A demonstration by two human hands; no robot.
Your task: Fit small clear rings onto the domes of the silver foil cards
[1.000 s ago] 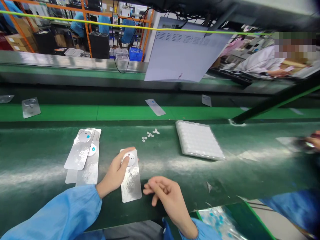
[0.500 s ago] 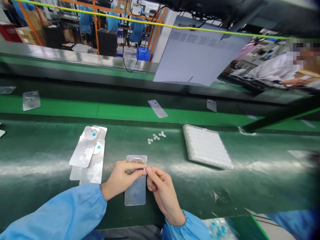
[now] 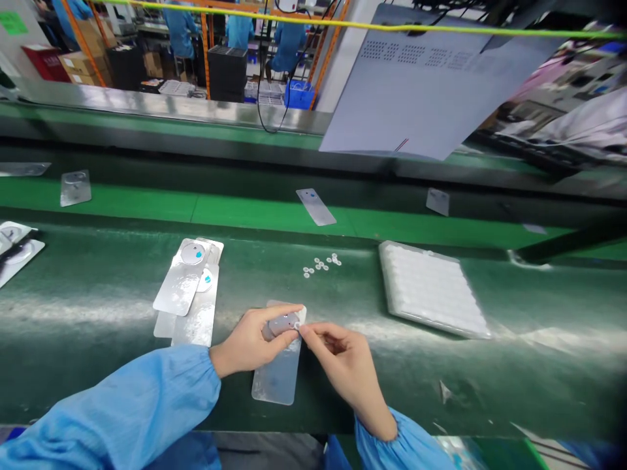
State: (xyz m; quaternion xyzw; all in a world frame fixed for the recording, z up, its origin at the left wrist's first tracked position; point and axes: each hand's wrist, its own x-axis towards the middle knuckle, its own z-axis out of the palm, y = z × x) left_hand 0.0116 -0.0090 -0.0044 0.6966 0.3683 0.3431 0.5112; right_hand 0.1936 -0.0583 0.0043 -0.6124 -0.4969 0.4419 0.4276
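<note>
My left hand (image 3: 252,341) is closed around the upper end of a translucent, phone-shaped film sheet (image 3: 275,380), thumb and fingers on either side of its grey round part. At the sheet's upper right edge, my right hand (image 3: 345,359) pinches a small white ring (image 3: 296,325) between thumb and fingertips. The ring sits close to my left thumb; whether it touches the sheet I cannot tell. Beyond my hands lie several loose white rings (image 3: 321,265) on the green bench. Left of them is a stack of silvery film sheets (image 3: 179,287) with round windows and blue tabs.
A clear tray of white rounded pieces (image 3: 431,284) lies on the right. Behind runs a bright green strip (image 3: 235,219) carrying spaced-out sheets, one a film sheet (image 3: 316,207). More sheets (image 3: 19,258) are at the left edge. A grey panel (image 3: 392,98) hangs above the far side.
My view has shifted, so the bench things appear further right. The upper end of the sheet has tilted up in my left hand, and the ring between my right fingertips now shows.
</note>
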